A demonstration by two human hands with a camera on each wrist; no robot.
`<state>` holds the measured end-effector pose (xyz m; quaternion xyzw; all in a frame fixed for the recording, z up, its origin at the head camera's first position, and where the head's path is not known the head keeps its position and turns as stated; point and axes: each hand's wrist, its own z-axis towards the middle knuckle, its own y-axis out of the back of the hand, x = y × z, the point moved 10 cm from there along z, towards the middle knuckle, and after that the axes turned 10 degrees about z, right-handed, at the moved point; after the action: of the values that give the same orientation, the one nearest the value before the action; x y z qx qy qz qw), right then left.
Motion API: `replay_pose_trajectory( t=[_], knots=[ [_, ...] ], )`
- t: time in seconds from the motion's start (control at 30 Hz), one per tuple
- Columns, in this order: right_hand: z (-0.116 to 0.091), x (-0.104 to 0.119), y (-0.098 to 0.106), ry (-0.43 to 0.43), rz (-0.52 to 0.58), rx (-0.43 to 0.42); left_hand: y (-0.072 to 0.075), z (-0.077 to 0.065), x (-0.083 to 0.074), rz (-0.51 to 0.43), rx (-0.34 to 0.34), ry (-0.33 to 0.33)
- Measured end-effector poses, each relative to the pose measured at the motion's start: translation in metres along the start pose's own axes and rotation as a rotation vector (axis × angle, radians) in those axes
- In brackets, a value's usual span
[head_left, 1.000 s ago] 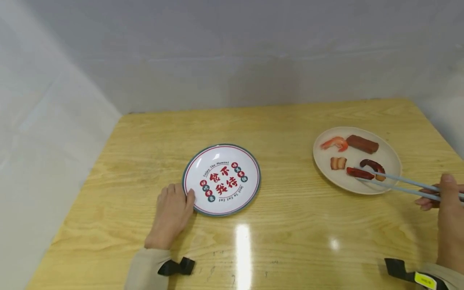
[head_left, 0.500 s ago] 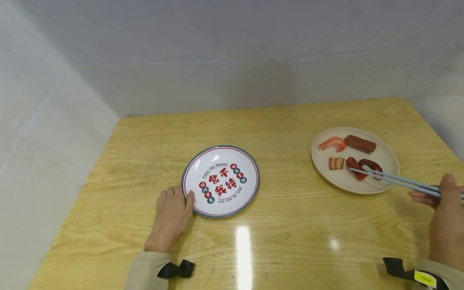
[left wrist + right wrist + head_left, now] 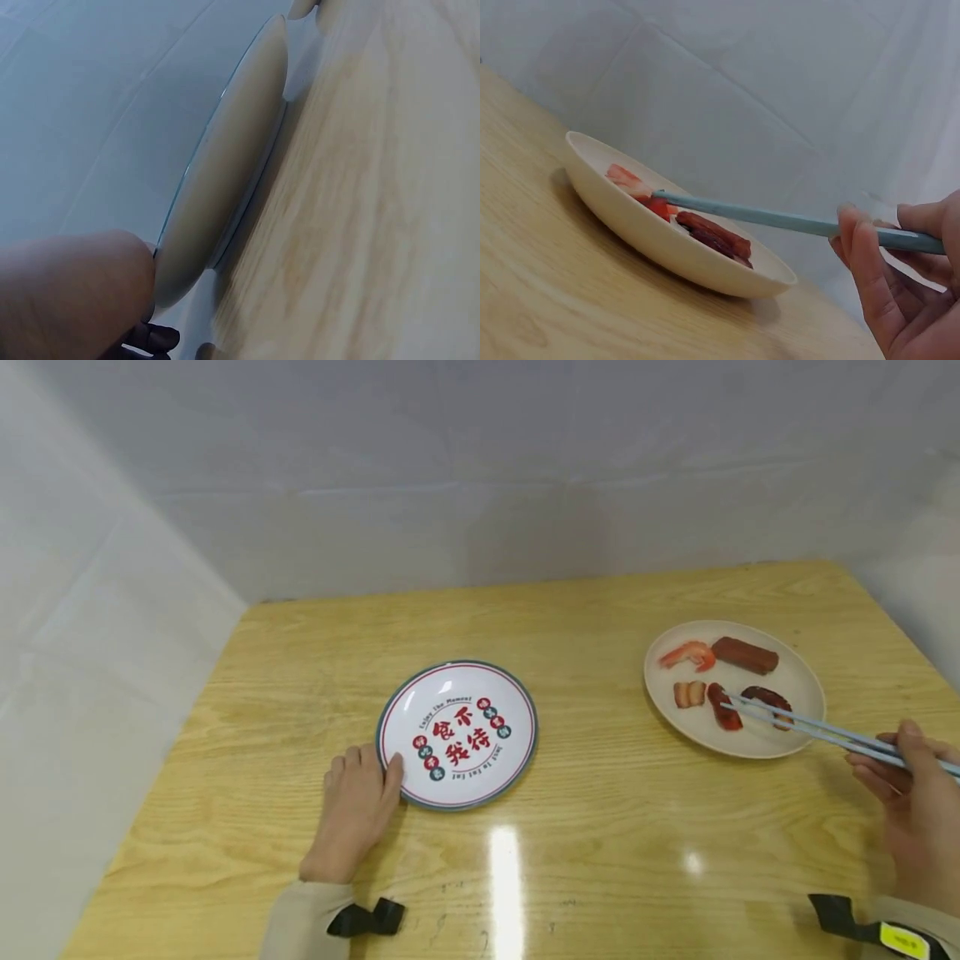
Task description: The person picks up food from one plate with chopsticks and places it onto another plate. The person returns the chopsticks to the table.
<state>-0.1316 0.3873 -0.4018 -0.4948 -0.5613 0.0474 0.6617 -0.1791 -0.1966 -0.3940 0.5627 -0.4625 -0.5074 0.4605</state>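
Observation:
My left hand (image 3: 354, 806) holds the near left rim of a white plate (image 3: 405, 727) with red and green print; its thumb lies over the rim. In my right hand (image 3: 918, 802) is a pair of pale blue chopsticks (image 3: 832, 735), also seen in the right wrist view. Their tips reach a glossy red piece of food (image 3: 724, 707) on a cream plate (image 3: 697, 733); whether they pinch it I cannot tell. Around it lie a dark curved piece (image 3: 767, 697), a small pork-like piece (image 3: 689, 694), a shrimp (image 3: 690, 655) and a brown block (image 3: 745, 655).
Both plates stand apart on a wooden table (image 3: 585, 843). A pale sheet wall (image 3: 525, 510) rises behind the table's far edge, and another (image 3: 97, 610) stands at the left.
The red piece has swung from lying crosswise to lengthwise and shifted left, near the pork-like piece. The chopstick tips have come closer together and moved left. The left hand stays put.

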Motion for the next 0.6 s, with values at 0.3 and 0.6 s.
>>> replay_pose_trajectory(
  t=[0.3, 0.6],
  knots=[
    [-0.021, 0.028, -0.021, 0.344, -0.188, 0.212, 0.0, -0.001, -0.001, -0.011, 0.017, 0.006],
    [-0.039, 0.024, -0.05, 0.439, -0.254, 0.354, 0.002, -0.001, -0.002, -0.018, 0.018, 0.006]
  ],
)
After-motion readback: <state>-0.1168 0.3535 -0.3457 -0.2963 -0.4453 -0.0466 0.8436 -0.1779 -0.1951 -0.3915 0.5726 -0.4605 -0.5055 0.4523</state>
